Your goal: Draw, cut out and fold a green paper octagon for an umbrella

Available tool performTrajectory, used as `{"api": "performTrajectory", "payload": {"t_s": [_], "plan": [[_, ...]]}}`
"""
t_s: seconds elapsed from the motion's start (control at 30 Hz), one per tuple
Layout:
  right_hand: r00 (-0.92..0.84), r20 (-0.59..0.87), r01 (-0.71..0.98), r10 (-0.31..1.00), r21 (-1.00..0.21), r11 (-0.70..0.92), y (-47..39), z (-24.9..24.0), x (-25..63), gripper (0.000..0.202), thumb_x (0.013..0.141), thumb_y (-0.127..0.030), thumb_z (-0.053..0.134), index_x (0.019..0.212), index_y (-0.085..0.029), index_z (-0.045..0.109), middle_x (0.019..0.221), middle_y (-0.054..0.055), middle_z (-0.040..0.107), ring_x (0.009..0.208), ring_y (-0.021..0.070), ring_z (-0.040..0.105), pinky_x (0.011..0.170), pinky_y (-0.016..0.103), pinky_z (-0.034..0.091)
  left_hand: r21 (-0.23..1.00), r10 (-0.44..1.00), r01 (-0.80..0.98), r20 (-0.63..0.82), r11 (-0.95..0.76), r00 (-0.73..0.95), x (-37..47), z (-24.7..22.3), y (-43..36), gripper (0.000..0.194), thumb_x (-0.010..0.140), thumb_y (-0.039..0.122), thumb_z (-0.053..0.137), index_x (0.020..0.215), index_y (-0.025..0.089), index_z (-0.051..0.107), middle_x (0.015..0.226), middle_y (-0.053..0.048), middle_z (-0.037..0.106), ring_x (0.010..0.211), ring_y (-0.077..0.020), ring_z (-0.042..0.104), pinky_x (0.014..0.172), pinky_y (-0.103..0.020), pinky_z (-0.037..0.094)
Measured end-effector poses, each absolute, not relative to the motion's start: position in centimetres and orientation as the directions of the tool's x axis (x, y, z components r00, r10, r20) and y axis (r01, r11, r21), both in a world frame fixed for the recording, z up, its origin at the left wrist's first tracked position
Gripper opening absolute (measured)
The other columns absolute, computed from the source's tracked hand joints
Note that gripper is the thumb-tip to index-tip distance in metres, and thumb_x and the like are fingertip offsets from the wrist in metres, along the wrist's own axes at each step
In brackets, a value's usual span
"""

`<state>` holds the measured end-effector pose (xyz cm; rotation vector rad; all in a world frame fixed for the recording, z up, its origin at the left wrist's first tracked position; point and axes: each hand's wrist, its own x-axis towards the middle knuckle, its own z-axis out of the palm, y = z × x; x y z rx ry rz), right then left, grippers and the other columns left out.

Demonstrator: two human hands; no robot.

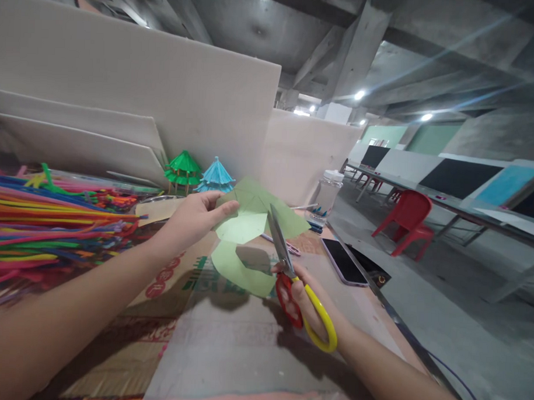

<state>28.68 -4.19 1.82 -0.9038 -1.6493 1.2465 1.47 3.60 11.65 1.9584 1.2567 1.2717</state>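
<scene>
Between thumb and fingers, my left hand [204, 211] grips a sheet of light green paper [244, 219] by its left side. The paper is held up above the table, and a curved, partly cut strip [242, 273] hangs below it. My right hand [309, 300] is closed around scissors [283, 244] with one yellow and one red handle. Their blades point up and lie at the paper's cut edge, overlapping it. Fold lines show on the upper part of the sheet.
Colourful pipe cleaners [60, 228] lie heaped at left. Small green [183, 168] and blue [216, 175] paper-roofed models stand behind the paper. A phone [343, 261] and a clear jar [327, 193] are at right, near the table edge. White boards [122, 72] rise behind; a red chair [406, 219] stands beyond.
</scene>
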Motion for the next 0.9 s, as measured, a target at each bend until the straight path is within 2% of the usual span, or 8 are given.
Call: {"api": "performTrajectory", "payload": {"t_s": [0.13, 0.3, 0.47, 0.6, 0.73, 0.9], "plan": [[-0.397, 0.256, 0.143, 0.881, -0.931, 0.335, -4.3, 2.4, 29.1, 0.074, 0.093, -0.084, 0.05, 0.127, -0.02, 0.06, 0.067, -0.005, 0.047, 0.052, 0.0116, 0.037, 0.048, 0.025, 0.034, 0.768, 0.872, 0.415, 0.453, -0.488, 0.188, 1.6, 12.0, 3.2, 0.047, 0.084, 0.066, 0.065, 0.078, 0.019, 0.066, 0.066, 0.001, 0.057, 0.059, -0.0136, 0.048, 0.052, -0.024, 0.036], [-0.373, 0.268, 0.169, 0.888, -0.922, 0.349, -4.5, 2.5, 29.1, 0.078, 0.087, -0.089, 0.052, 0.124, -0.022, 0.065, 0.07, -0.003, 0.052, 0.058, 0.0142, 0.042, 0.055, 0.028, 0.041, 0.761, 0.854, 0.39, 0.438, -0.519, 0.281, 1.7, 11.7, 3.1, 0.047, 0.086, 0.065, 0.061, 0.075, 0.019, 0.065, 0.066, 0.002, 0.055, 0.059, -0.0128, 0.046, 0.051, -0.023, 0.035], [-0.351, 0.268, 0.173, 0.897, -0.923, 0.343, -4.7, 3.0, 28.9, 0.079, 0.087, -0.09, 0.051, 0.121, -0.022, 0.067, 0.065, -0.003, 0.048, 0.056, 0.0153, 0.043, 0.056, 0.03, 0.044, 0.712, 0.835, 0.435, 0.47, -0.551, 0.288, 1.5, 11.5, 3.0, 0.048, 0.091, 0.062, 0.059, 0.066, 0.021, 0.055, 0.061, 0.004, 0.044, 0.056, -0.0111, 0.04, 0.051, -0.024, 0.03], [-0.373, 0.266, 0.181, 0.889, -0.919, 0.35, -4.7, 3.6, 28.7, 0.078, 0.087, -0.09, 0.052, 0.122, -0.023, 0.068, 0.065, -0.002, 0.048, 0.055, 0.0151, 0.041, 0.056, 0.031, 0.044, 0.643, 0.81, 0.499, 0.519, -0.58, 0.273, 1.6, 11.8, 2.6, 0.046, 0.092, 0.059, 0.058, 0.065, 0.021, 0.056, 0.059, 0.004, 0.044, 0.054, -0.0111, 0.039, 0.051, -0.025, 0.028], [-0.385, 0.253, 0.16, 0.887, -0.929, 0.335, -4.7, 3.4, 28.8, 0.069, 0.086, -0.089, 0.055, 0.118, -0.029, 0.068, 0.065, -0.003, 0.046, 0.055, 0.0155, 0.039, 0.054, 0.031, 0.043, 0.61, 0.793, 0.521, 0.545, -0.597, 0.272, 1.7, 12.0, 2.1, 0.044, 0.092, 0.057, 0.058, 0.067, 0.021, 0.06, 0.06, 0.004, 0.047, 0.055, -0.012, 0.04, 0.051, -0.025, 0.029], [-0.371, 0.241, 0.168, 0.897, -0.932, 0.32, -4.5, 2.5, 29.2, 0.066, 0.089, -0.086, 0.056, 0.122, -0.03, 0.067, 0.067, -0.002, 0.046, 0.056, 0.0154, 0.041, 0.053, 0.031, 0.043, 0.579, 0.776, 0.533, 0.559, -0.617, 0.291, 1.9, 12.0, 1.9, 0.047, 0.092, 0.057, 0.057, 0.061, 0.021, 0.052, 0.057, 0.004, 0.041, 0.053, -0.0117, 0.036, 0.051, -0.026, 0.029]]}}
